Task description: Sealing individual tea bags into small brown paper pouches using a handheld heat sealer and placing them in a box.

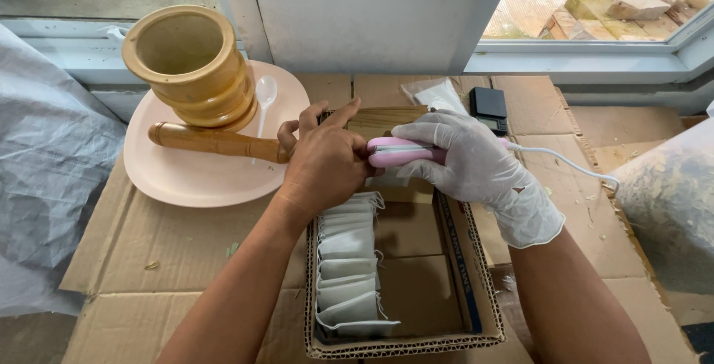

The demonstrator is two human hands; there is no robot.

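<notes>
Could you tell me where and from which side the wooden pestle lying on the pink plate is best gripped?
Grip the wooden pestle around its bare middle shaft, coming from above. It lies flat across the pink plate beside the wooden mortar, which blocks the far side. Its right end sits close behind the bare left hand, so the left part is probably freer.

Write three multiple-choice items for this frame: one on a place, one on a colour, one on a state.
1. Where does the wooden mortar stand?
A. on the plate
B. in the box
C. on the windowsill

2. What colour is the sealer?
A. blue
B. pink
C. black

3. Which hand wears a glove?
A. left
B. both
C. right

Answers: 1 A, the mortar sits on the plate beside the pestle. 2 B, its body is pink. 3 C, the right hand is in white, the left hand bare.
</notes>
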